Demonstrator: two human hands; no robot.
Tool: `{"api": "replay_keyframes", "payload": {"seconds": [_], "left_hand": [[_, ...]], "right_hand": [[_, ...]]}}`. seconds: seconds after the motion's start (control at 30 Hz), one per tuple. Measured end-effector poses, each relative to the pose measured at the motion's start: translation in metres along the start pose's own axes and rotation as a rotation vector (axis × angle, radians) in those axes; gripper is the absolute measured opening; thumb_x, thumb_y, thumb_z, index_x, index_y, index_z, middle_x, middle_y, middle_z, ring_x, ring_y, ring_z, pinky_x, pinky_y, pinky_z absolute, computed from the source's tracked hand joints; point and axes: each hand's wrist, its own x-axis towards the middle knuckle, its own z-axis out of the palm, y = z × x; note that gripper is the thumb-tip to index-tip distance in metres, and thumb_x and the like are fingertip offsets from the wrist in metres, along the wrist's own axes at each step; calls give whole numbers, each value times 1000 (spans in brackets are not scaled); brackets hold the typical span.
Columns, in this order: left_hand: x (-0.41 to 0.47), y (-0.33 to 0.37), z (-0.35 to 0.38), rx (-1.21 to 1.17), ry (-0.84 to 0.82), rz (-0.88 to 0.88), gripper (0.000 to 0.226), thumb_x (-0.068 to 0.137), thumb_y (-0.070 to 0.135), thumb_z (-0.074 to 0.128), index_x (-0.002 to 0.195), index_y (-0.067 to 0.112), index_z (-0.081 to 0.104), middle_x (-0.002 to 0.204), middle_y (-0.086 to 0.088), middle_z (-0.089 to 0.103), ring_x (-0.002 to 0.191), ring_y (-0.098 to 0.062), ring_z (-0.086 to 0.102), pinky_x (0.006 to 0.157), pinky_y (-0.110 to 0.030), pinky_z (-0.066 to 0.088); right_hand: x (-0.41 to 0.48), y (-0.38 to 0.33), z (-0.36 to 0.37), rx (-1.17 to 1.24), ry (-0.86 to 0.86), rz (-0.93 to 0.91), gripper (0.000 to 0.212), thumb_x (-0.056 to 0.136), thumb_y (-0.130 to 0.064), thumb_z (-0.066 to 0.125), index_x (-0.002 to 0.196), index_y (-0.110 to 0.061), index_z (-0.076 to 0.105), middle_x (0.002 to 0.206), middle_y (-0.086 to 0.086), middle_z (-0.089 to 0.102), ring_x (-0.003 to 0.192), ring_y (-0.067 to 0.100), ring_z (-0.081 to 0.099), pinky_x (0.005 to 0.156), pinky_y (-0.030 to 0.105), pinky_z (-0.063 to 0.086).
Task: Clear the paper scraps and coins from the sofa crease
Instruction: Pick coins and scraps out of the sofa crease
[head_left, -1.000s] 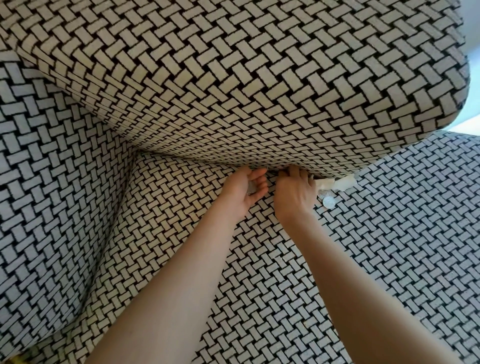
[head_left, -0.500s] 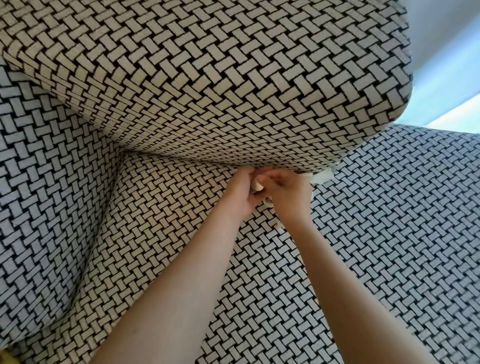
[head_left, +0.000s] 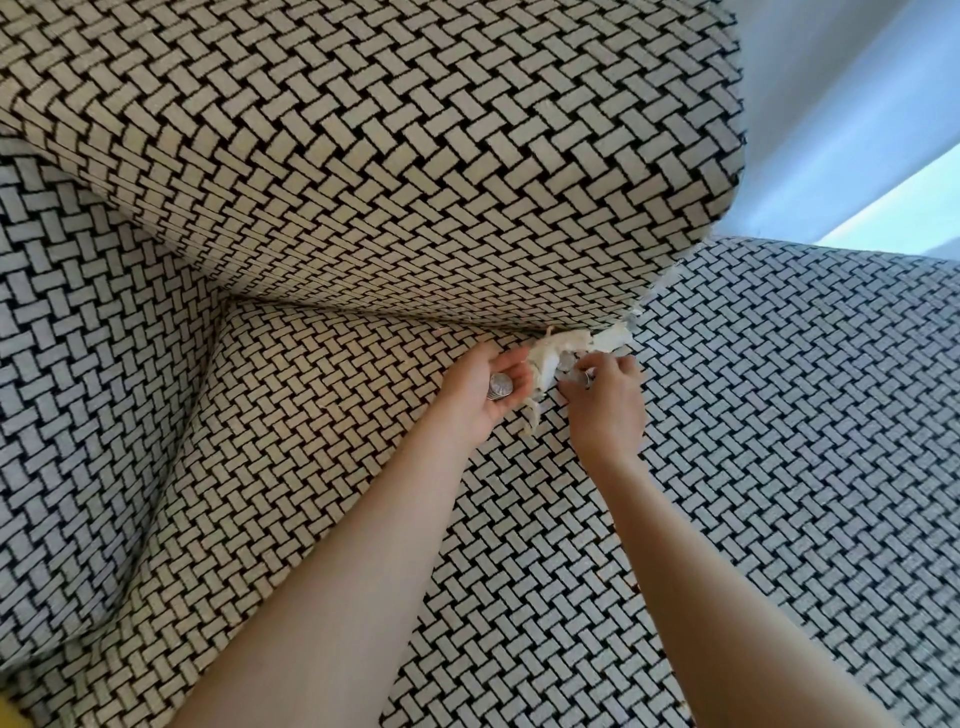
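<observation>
My left hand lies palm up on the sofa seat just below the crease. It cups a small stack of silver coins, and its fingers hold crumpled white paper scraps. My right hand is close beside it on the right, knuckles up, and its fingertips pinch a silver coin next to the scraps. Another white paper scrap sticks out of the crease under the back cushion's corner. Anything deeper in the crease is hidden.
The bulging back cushion overhangs the crease. The sofa arm rises on the left and the seat spreads to the right, all in the same black-and-cream weave. A pale wall shows at the upper right.
A coin lay on the seat to the right of my right hand; that hand now pinches a coin. White scraps have come out of the crease into my left fingers. The hands met, then parted slightly.
</observation>
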Motion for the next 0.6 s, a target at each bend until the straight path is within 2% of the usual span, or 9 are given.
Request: {"api": "replay_keyframes", "payload": {"seconds": [0.1, 0.17, 0.3, 0.4, 0.53, 0.6], "left_hand": [[1, -1, -3, 19, 3, 1, 41, 100, 18, 30, 77, 1, 59, 64, -9, 63, 63, -14, 55, 49, -20, 54], [3, 0, -5, 8, 19, 3, 42, 101, 18, 30, 76, 1, 59, 58, -8, 64, 62, -14, 55, 49, -20, 54], [9, 0, -12, -1, 74, 47, 40, 100, 21, 31, 80, 3, 60, 72, -7, 59, 63, -13, 55, 55, -20, 53], [12, -1, -16, -68, 129, 84, 39, 100, 22, 32, 80, 4, 60, 72, -6, 57, 61, -13, 53, 55, -20, 52], [12, -3, -21, -99, 144, 98, 38, 99, 20, 32, 80, 4, 61, 72, -6, 55, 62, -13, 52, 49, -19, 52], [9, -5, -23, -103, 125, 85, 37, 100, 21, 32, 83, 4, 61, 72, -7, 55, 63, -13, 52, 47, -19, 53]], "right_hand": [[4, -2, 0, 2, -18, -38, 38, 91, -16, 54, 129, -14, 50, 125, 6, 44, 90, 23, 57, 70, 29, 44], [7, -5, 0, -25, -55, -80, 36, 91, -14, 55, 126, -17, 52, 120, 7, 45, 89, 22, 57, 74, 30, 48], [10, -5, -1, -103, -98, -148, 23, 91, -11, 52, 114, -15, 53, 112, 9, 46, 82, 25, 58, 73, 38, 53], [7, -4, 0, -153, -132, -210, 26, 93, -15, 49, 119, -16, 51, 112, 8, 47, 83, 25, 58, 71, 39, 54], [2, -4, 2, -152, -202, -289, 35, 92, -6, 46, 126, -14, 51, 119, 9, 50, 91, 23, 56, 64, 27, 42], [-2, -4, 1, -73, -208, -250, 27, 89, 1, 43, 108, -13, 57, 99, 8, 57, 80, 21, 51, 58, 23, 36]]}}
